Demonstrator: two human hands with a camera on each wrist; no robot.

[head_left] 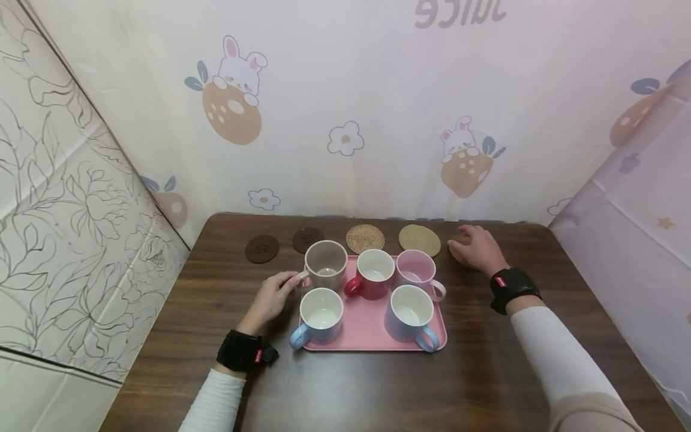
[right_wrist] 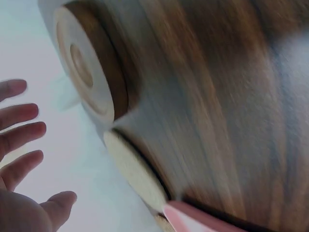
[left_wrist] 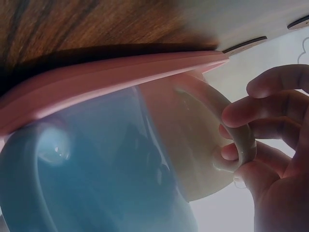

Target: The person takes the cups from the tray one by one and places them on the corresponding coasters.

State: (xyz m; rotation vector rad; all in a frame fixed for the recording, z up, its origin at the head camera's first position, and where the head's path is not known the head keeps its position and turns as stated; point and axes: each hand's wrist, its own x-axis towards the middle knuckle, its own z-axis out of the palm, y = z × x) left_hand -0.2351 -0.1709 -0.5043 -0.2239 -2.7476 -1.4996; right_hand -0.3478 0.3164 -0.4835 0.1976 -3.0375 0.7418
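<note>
A pink tray [head_left: 372,336] holds several mugs. My left hand [head_left: 288,282] pinches the handle of the beige mug [head_left: 326,264] at the tray's back left; in the left wrist view my fingers [left_wrist: 256,113] curl round that pale handle [left_wrist: 241,150]. The mug stands on the tray. My right hand [head_left: 475,246] lies with straight fingers over a round wooden coaster [head_left: 456,247] at the back right. In the right wrist view the fingers [right_wrist: 21,137] are spread and apart from the wooden coaster [right_wrist: 89,72].
On the tray also stand a red mug [head_left: 372,273], a pink mug [head_left: 418,270] and two blue-handled mugs [head_left: 321,312] [head_left: 412,312]. Two dark coasters [head_left: 262,248] [head_left: 308,239] and two woven coasters [head_left: 365,238] [head_left: 419,239] line the table's back edge. Patterned walls enclose three sides.
</note>
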